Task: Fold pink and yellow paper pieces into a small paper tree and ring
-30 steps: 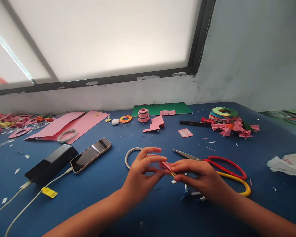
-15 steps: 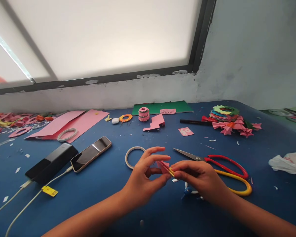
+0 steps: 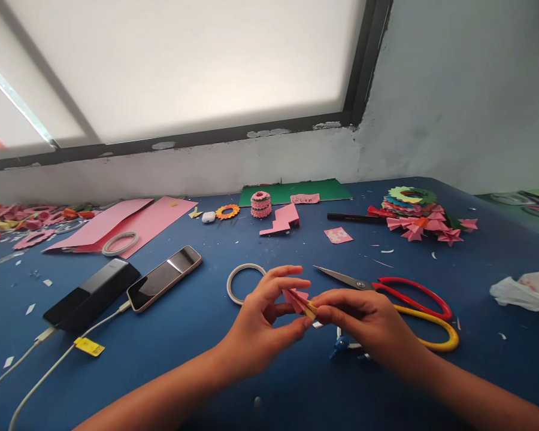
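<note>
Between my two hands is a small folded paper flower point(image 3: 297, 300), pink with a yellow part at its lower right end. My left hand point(image 3: 264, 323) has its thumb and fingers closed around the pink side, with the upper fingers stretched out. The yellow end is pinched between the thumb and forefinger of my right hand point(image 3: 369, 320). Scissors point(image 3: 363, 285) with one red and one yellow handle lie just behind my right hand, partly covered by it. A roll of white tape point(image 3: 230, 286) rests behind my left hand. Below my right hand is a small blue and white object point(image 3: 341, 343), partly hidden.
A phone point(image 3: 165, 278) and black power bank point(image 3: 92, 293) with cables lie left. Farther back are pink sheets point(image 3: 161, 224), another tape roll point(image 3: 120, 243), stacked pink rings point(image 3: 260, 205), a green board point(image 3: 330, 190), a black pen point(image 3: 356, 218) and paper flowers point(image 3: 415, 227). A plastic bag point(image 3: 523, 294) sits right.
The paper flower has turned slightly in my fingers, and more of its pink folds and yellow end show. Both hands keep their hold in nearly the same place. The view has shifted a little.
</note>
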The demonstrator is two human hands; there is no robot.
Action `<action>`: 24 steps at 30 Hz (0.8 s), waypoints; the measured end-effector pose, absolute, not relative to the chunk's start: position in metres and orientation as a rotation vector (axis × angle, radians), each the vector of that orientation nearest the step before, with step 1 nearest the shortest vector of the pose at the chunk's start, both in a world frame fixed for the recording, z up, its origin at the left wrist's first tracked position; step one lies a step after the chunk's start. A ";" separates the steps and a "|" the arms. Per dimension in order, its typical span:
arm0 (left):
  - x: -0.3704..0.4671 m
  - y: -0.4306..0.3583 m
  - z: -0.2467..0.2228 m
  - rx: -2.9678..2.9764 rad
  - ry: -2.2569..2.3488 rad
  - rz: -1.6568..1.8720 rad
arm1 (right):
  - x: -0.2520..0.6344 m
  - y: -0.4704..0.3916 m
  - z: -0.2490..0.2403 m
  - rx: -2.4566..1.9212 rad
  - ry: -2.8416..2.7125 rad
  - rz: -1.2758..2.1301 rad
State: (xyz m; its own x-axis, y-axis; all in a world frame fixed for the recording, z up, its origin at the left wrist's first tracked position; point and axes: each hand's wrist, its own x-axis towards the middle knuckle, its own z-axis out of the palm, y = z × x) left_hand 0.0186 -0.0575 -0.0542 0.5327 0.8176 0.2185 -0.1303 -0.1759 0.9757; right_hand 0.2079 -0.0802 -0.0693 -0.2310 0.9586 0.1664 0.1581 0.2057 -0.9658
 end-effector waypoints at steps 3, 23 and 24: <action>0.019 -0.058 -0.054 1.514 0.618 0.942 | 0.207 -0.081 -0.070 -1.117 -1.554 1.158; 0.019 -0.063 -0.056 1.605 0.676 0.890 | 0.201 -0.084 -0.064 -1.082 -1.673 1.083; 0.018 -0.064 -0.055 1.619 0.670 0.883 | 0.201 -0.084 -0.064 -1.087 -1.685 1.058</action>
